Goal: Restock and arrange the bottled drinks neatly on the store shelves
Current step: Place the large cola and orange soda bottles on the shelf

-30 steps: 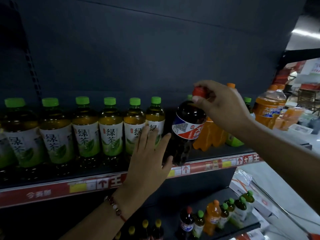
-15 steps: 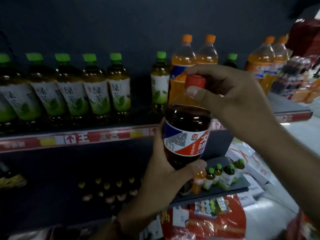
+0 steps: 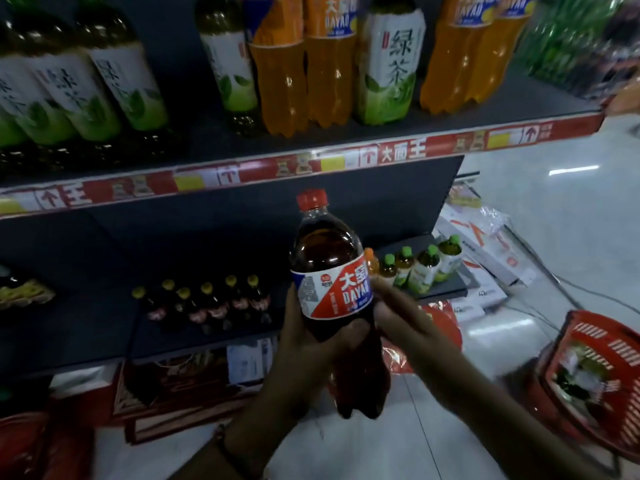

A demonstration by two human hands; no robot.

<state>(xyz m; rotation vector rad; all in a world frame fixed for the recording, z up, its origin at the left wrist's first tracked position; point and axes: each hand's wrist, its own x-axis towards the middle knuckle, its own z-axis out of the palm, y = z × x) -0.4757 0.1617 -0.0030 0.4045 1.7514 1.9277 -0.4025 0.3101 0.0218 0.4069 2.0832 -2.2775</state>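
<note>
We've got the cola bottle [image 3: 330, 299] upright in both hands, in front of the lower shelf [image 3: 207, 237], below the red price strip [image 3: 311, 164]. Left hand [image 3: 304, 348] wraps the body w/ fingers clamped round it just under the label; right hand [image 3: 412, 327] closes on the other side, fingers pressed to the label's edge. Red cap [image 3: 312, 199] on top, label facing us.

Up top: green tea bottles [image 3: 104, 81] in a row at left, a gap, then one more tea by the orange soda bottles [image 3: 304, 71], another tea between the orange ones. Mixed, not neat. Lower shelf has small yellow-capped bottles [image 3: 207, 303] at left and small green-capped ones [image 3: 422, 265] at right, w/ bare shelf between. Red basket [image 3: 588, 375] on the floor, right side, contents blurred.

Where this cola belongs we can't tell – no matching bottle is clearly in view. Our call: pick the spot first, then go in base first, keep it vertical, support low w/ the left, steer w/ the right. Label out front, flush w/ the shelf edge. Watch the neighbours; a nudge could topple them, esp. the tall ones. Let go only once the base sits flat.
</note>
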